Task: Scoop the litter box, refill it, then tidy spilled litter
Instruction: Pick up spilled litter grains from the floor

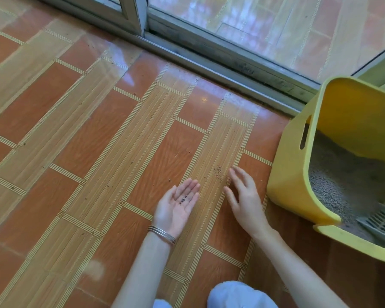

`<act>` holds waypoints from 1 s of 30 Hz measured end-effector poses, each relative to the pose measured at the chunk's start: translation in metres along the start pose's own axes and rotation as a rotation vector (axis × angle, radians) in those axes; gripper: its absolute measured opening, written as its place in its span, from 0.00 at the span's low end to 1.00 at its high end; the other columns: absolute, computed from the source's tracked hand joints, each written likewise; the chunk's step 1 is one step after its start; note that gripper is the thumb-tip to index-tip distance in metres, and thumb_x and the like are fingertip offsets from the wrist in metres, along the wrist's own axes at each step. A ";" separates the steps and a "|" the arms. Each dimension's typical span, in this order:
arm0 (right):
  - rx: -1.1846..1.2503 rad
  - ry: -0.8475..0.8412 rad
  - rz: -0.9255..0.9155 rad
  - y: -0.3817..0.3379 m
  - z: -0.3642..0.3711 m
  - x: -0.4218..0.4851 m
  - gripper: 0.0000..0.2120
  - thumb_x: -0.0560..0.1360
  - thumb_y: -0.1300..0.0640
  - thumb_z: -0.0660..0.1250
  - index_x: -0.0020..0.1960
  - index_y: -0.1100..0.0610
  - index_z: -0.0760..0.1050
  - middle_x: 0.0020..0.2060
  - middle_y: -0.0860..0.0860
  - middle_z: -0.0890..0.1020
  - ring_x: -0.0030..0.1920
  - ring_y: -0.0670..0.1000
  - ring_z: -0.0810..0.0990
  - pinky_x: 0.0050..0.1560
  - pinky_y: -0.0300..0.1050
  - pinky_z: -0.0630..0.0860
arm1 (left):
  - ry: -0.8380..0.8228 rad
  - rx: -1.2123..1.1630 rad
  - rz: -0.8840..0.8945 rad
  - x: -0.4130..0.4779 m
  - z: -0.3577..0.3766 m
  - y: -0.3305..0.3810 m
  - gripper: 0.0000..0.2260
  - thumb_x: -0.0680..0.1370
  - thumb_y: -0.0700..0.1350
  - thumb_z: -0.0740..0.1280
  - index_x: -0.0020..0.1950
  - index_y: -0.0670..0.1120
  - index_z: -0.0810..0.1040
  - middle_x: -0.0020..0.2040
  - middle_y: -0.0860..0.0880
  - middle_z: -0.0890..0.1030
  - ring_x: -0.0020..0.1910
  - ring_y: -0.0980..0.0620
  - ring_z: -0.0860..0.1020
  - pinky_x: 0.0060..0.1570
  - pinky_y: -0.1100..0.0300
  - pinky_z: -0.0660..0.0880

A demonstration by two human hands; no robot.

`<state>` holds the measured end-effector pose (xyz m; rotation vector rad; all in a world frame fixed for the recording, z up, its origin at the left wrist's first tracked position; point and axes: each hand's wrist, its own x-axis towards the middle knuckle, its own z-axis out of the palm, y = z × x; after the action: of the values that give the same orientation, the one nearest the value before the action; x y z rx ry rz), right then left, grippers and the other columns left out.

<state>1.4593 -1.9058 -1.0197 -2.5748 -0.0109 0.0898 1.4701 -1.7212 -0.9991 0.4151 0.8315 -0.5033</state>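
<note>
**Head view: spilled cat litter being tidied at floor level.** Left hand [178,205]: palm turned up, fingers [188,185] straight and close together, released, carrying a few dark litter grains [183,199] in the hollow of the palm. Thin metal bangles [162,234] circle the wrist. Right hand [245,196]: palm down, fingers [238,174] spread and relaxed, grasping nothing, low over the floor. Whether the fingertips touch the tiles cannot be told. Spilled litter [217,170]: a small cluster of brownish grains on the tiled floor [98,130], between the two hands and just beyond their fingertips. Single grains lie scattered farther out to the left and toward the door. Litter box [291,178]: yellow, high-walled, with a slot handle in its side wall. It stands on the floor just right of the right hand, near the sliding-door track [209,61]. It holds grey litter [333,183], banked higher against the far wall. A grey slotted grate [380,221] lies at the box's near opening, touching the litter. Lower edge: the person's knee [238,294] in pale blue cloth, between the forearms
</note>
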 end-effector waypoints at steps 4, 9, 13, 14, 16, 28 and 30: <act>-0.012 -0.041 0.205 0.011 0.003 -0.011 0.30 0.80 0.51 0.56 0.75 0.60 0.47 0.76 0.53 0.47 0.75 0.48 0.43 0.71 0.38 0.40 | -0.002 0.011 0.011 -0.003 -0.002 0.002 0.16 0.82 0.42 0.53 0.56 0.33 0.76 0.53 0.37 0.80 0.59 0.42 0.76 0.63 0.49 0.69; 0.024 -0.142 -0.001 0.001 0.015 0.007 0.30 0.80 0.51 0.56 0.75 0.59 0.46 0.74 0.47 0.45 0.75 0.45 0.41 0.72 0.37 0.40 | -0.011 -0.002 0.029 -0.002 -0.005 0.006 0.17 0.82 0.43 0.53 0.57 0.34 0.75 0.56 0.37 0.79 0.60 0.42 0.76 0.62 0.49 0.70; 0.123 -0.199 -0.148 -0.007 0.019 0.023 0.27 0.80 0.53 0.57 0.75 0.58 0.52 0.74 0.49 0.54 0.75 0.45 0.49 0.74 0.39 0.47 | -0.017 -0.006 0.029 -0.001 -0.006 0.008 0.17 0.82 0.43 0.52 0.58 0.34 0.75 0.56 0.36 0.79 0.60 0.42 0.76 0.62 0.50 0.70; 0.153 -0.152 -0.137 -0.004 0.017 0.029 0.26 0.80 0.53 0.57 0.75 0.57 0.55 0.74 0.50 0.58 0.74 0.46 0.53 0.73 0.39 0.49 | -0.016 -0.004 0.033 -0.001 -0.006 0.009 0.17 0.82 0.43 0.52 0.58 0.34 0.75 0.56 0.37 0.79 0.60 0.42 0.76 0.62 0.50 0.70; 0.198 -0.047 -0.071 0.005 0.012 0.042 0.24 0.79 0.55 0.58 0.74 0.58 0.58 0.72 0.52 0.64 0.73 0.49 0.59 0.73 0.39 0.51 | -0.012 0.003 0.039 -0.001 -0.008 0.011 0.17 0.82 0.43 0.52 0.58 0.34 0.75 0.57 0.37 0.79 0.60 0.43 0.76 0.61 0.52 0.72; 0.242 -0.090 -0.294 0.007 0.009 0.012 0.18 0.76 0.61 0.66 0.65 0.58 0.72 0.61 0.52 0.75 0.64 0.47 0.71 0.65 0.45 0.69 | -0.008 0.002 0.049 -0.002 -0.013 0.011 0.17 0.82 0.43 0.53 0.58 0.35 0.75 0.56 0.38 0.80 0.59 0.43 0.77 0.58 0.51 0.75; 0.146 0.060 -0.157 0.013 0.006 0.018 0.20 0.72 0.57 0.70 0.63 0.58 0.75 0.56 0.53 0.74 0.59 0.49 0.71 0.61 0.45 0.71 | -0.007 0.002 0.048 -0.002 -0.014 0.010 0.16 0.82 0.43 0.53 0.58 0.35 0.75 0.56 0.38 0.80 0.58 0.43 0.78 0.57 0.52 0.75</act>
<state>1.4763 -1.9129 -1.0326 -2.4199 -0.1774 -0.0444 1.4665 -1.7050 -1.0048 0.4339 0.8124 -0.4610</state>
